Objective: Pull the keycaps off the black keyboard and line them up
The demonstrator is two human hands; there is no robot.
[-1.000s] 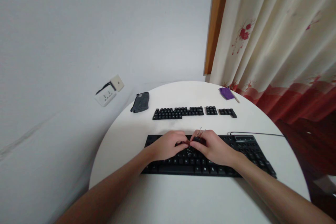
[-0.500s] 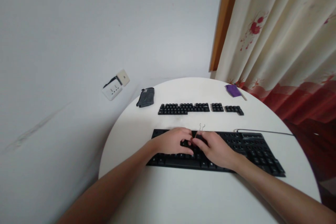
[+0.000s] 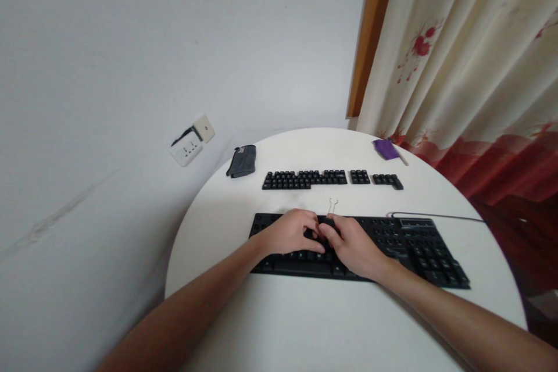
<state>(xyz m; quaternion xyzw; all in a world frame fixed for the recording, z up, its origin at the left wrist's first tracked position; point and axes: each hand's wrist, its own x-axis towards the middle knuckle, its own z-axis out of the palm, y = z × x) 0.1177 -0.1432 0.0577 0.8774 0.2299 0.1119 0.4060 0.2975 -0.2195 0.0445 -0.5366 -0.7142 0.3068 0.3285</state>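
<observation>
A black keyboard [image 3: 418, 244] lies across the white round table [image 3: 314, 325] in front of me. Both hands meet over its middle keys. My right hand [image 3: 354, 245] pinches a thin wire keycap puller [image 3: 333, 206], whose two wire ends stick up past my fingers toward the far side. My left hand [image 3: 288, 232] rests on the keys right beside it with curled fingers, fingertips touching the right hand. Whatever lies under the fingertips is hidden.
Loose black keycaps [image 3: 305, 179] are laid out in rows beyond the keyboard. A grey pouch [image 3: 242, 161] sits at the far left edge, a purple item [image 3: 386, 149] at the far right. The keyboard cable [image 3: 436, 216] runs right. A wall socket [image 3: 186, 151] and curtain [image 3: 457, 70] flank the table.
The view shifted, so everything sits slightly higher and to the right. My hands stay together on the middle keys, and the puller's wire ends now show more clearly above my fingers.
</observation>
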